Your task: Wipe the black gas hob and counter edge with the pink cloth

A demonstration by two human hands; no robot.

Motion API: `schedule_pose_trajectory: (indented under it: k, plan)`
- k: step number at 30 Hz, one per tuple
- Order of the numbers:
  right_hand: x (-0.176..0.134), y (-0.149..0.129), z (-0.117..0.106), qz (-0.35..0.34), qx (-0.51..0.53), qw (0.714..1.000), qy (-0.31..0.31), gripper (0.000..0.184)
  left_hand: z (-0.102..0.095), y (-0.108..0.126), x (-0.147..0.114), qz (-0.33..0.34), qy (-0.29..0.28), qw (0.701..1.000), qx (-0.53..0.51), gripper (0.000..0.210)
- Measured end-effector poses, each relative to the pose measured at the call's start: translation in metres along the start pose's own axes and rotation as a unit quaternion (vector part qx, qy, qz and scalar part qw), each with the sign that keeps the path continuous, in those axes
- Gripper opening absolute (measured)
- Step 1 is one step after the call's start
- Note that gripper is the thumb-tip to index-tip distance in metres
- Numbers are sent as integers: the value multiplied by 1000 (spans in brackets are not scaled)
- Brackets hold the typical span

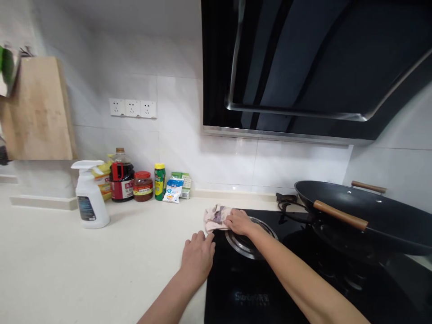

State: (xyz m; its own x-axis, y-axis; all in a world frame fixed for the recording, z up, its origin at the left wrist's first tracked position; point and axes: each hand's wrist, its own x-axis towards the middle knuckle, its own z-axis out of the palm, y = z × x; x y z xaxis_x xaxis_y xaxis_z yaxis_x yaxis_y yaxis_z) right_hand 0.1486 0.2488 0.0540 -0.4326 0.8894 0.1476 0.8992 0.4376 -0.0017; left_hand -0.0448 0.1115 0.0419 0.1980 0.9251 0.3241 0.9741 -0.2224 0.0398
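My right hand (pixel 239 221) is closed on a pinkish-white cloth (pixel 216 218) with a purplish patch. It presses the cloth onto the back left corner of the black glass stove (pixel 229 279), beside the round metal burner ring (pixel 243 251). My right forearm crosses over part of that ring. Lower and to the left, my left hand (pixel 198 256) rests palm down at the seam between stove and countertop. Its fingers are slightly bent and point away from me, with nothing seen in them.
A large black wok (pixel 357 207) with wooden handles sits on the right burner. On the pale countertop (pixel 141 265) stand a white spray bottle (pixel 89 198), a dark sauce bottle (pixel 122 180), a red-lidded jar (pixel 143 186) and seasonings. A range hood (pixel 286 67) overhangs the stove.
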Motion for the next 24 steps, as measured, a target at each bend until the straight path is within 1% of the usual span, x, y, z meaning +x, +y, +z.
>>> schedule_pose_trajectory:
  k: [3,5,8,10,13,15,18,20,22,24]
  plan:
    - [-22,-12,0,-64,-2,998,7,39,0,-4,2,-5,12,1000,-3,40]
    - [-38,-15,-2,-93,1,996,9,36,0,-6,3,-10,19,1000,-6,39]
    - [-56,-15,-9,-117,7,993,2,31,1,-7,4,-15,32,999,-9,38]
    - [-57,-16,-18,-118,8,993,-11,28,1,-7,4,-16,45,999,-8,37]
    - [-43,-25,-34,-83,9,996,-17,34,2,-6,3,-16,56,998,-6,36]
    - [-27,-40,-37,-53,14,998,-15,38,2,-7,3,-18,59,998,-7,36]
    - [-8,-69,-26,4,31,999,-28,44,2,-9,3,-33,54,998,-12,37]
    - [-5,-84,-13,48,44,997,-35,55,1,-11,4,-43,43,998,-15,38]
    - [-10,-91,-2,77,58,995,-33,66,0,-14,4,-47,34,998,-17,38]
    - [-22,-90,2,81,74,994,-28,73,-1,-17,5,-46,29,998,-17,38]
